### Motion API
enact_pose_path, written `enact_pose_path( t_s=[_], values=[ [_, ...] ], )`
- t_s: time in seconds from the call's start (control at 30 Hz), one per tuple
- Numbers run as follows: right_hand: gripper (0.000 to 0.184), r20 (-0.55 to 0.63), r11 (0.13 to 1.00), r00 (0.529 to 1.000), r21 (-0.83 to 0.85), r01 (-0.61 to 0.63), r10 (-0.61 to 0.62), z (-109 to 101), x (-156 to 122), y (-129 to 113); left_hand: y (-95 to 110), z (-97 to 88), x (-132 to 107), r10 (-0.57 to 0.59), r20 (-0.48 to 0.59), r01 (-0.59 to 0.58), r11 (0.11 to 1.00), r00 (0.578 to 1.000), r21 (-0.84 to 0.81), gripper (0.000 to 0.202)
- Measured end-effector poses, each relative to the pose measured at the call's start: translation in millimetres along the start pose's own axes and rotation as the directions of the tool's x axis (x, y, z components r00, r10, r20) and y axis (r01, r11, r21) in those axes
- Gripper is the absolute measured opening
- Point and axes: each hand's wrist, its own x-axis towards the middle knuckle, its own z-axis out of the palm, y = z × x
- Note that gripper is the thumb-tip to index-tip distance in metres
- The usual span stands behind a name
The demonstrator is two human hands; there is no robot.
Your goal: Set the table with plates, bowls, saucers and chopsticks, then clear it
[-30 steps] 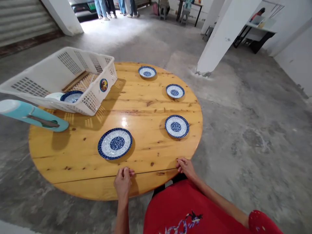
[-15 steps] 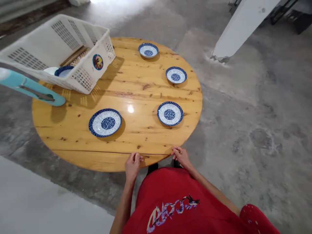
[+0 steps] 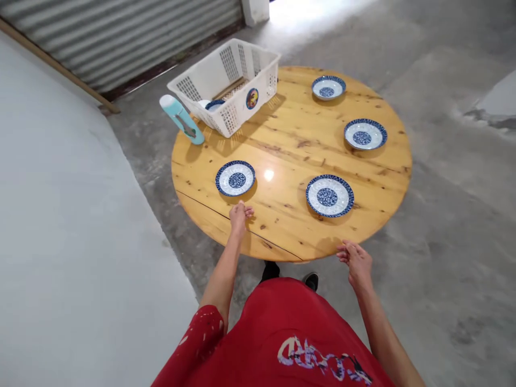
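Note:
A round wooden table (image 3: 290, 145) carries several blue-and-white plates. My left hand (image 3: 239, 216) rests on the tabletop with fingers curled, just in front of the nearest left plate (image 3: 235, 178); nothing shows in it. My right hand (image 3: 355, 260) hovers off the table's near edge, fingers loosely apart and holding nothing, closest to the near right plate (image 3: 329, 195). Two more plates (image 3: 365, 134) (image 3: 328, 87) sit farther back on the right.
A white slotted basket (image 3: 226, 80) with a plate and a wooden piece inside stands at the table's far left. A teal bottle (image 3: 181, 119) stands beside it. A grey wall lies to my left and a corrugated shutter behind. Bare concrete floor surrounds the table.
The view has swung left and pulled back. My left hand has moved forward onto the tabletop near the left plate. My right hand has come off the table's edge.

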Motion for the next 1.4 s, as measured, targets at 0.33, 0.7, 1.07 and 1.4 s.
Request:
enact_pose_path(
  t_s=[0.33,0.7,1.07,1.4],
  values=[
    [0.033,-0.077,0.995,0.996,0.092,-0.033,0.041,71.5,36.1,-14.6,32.3,-22.9,72.7,-0.093,-0.033,0.091,0.995,0.995,-0.051,0.025],
    [0.016,-0.203,1.000,0.979,0.018,-0.001,0.004,103.2,68.4,-19.2,19.3,-25.1,91.0,-0.069,-0.004,0.069,0.997,0.998,-0.035,0.017],
    [0.013,-0.193,1.000,0.981,0.006,0.000,0.001,108.1,63.4,-6.4,21.1,-23.7,95.8,-0.050,-0.054,0.048,0.998,0.997,-0.033,0.015],
    [0.014,-0.139,1.000,0.990,-0.012,0.012,-0.013,115.4,49.2,-2.4,22.8,-28.9,102.5,-0.029,-0.048,0.028,0.999,0.998,-0.034,0.015]
  ],
)
